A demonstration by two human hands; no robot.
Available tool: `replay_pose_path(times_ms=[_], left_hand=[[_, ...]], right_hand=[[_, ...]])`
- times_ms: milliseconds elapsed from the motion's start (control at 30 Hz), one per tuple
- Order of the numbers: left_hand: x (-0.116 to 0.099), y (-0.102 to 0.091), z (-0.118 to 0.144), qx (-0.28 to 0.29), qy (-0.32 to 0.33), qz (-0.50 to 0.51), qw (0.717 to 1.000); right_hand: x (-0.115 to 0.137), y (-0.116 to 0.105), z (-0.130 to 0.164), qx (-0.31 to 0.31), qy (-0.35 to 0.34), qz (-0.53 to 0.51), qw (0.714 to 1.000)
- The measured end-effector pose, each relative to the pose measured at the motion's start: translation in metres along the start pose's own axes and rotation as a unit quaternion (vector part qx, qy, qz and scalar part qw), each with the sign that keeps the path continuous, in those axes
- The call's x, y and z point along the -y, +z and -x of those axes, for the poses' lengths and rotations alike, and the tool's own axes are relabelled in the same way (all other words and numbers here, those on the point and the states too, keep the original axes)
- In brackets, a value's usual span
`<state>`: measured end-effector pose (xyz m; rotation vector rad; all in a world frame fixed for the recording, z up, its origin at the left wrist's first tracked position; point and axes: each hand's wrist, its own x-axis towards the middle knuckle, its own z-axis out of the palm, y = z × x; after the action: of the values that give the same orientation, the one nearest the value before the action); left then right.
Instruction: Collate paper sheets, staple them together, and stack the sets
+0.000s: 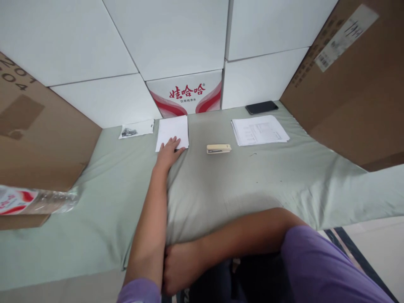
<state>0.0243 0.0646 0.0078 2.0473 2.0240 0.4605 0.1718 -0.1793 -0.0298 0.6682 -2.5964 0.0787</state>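
Observation:
My left hand (170, 153) lies with its fingers spread on the near edge of a stack of white paper (173, 128). My right hand (181, 266) is curled into a fist at the near edge of the table, beside my left forearm. Whatever its fingers hold, if anything, is hidden. A cream stapler (219, 149) lies to the right of the paper stack, apart from both hands. Farther right is a pile of printed sheets (260, 130).
A black phone (261, 107) lies behind the printed sheets. A white packet (136, 128) with a dark picture is left of the paper. Cardboard boxes (353, 92) stand at both sides, with white boxes (186, 38) along the back. Green cloth (227, 181) covers the table.

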Motion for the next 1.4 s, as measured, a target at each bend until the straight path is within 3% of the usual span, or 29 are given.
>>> replay_pose_path(times_ms=[533,667,800,900,1067,1400], left_hand=[[0.004,-0.007,0.000,0.008,0.007,0.014,1.000],[0.000,-0.007,0.001,-0.049,0.014,-0.014,0.999],[-0.006,-0.010,0.001,-0.143,-0.038,-0.060,0.987],[-0.007,-0.011,0.001,-0.182,-0.054,-0.030,0.981],[-0.006,-0.010,0.001,-0.172,-0.010,0.052,0.984],[-0.008,-0.012,0.005,-0.127,0.030,0.044,0.990]], right_hand=[[-0.003,-0.003,0.002,-0.036,-0.009,0.005,0.999],[-0.004,-0.005,0.002,-0.018,-0.005,0.005,1.000],[-0.004,-0.004,0.002,-0.010,-0.003,-0.001,1.000],[-0.004,-0.003,0.002,-0.009,0.002,-0.008,1.000],[-0.005,-0.004,0.003,-0.006,0.001,-0.004,1.000],[-0.005,-0.004,0.002,0.011,-0.003,-0.033,0.999]])
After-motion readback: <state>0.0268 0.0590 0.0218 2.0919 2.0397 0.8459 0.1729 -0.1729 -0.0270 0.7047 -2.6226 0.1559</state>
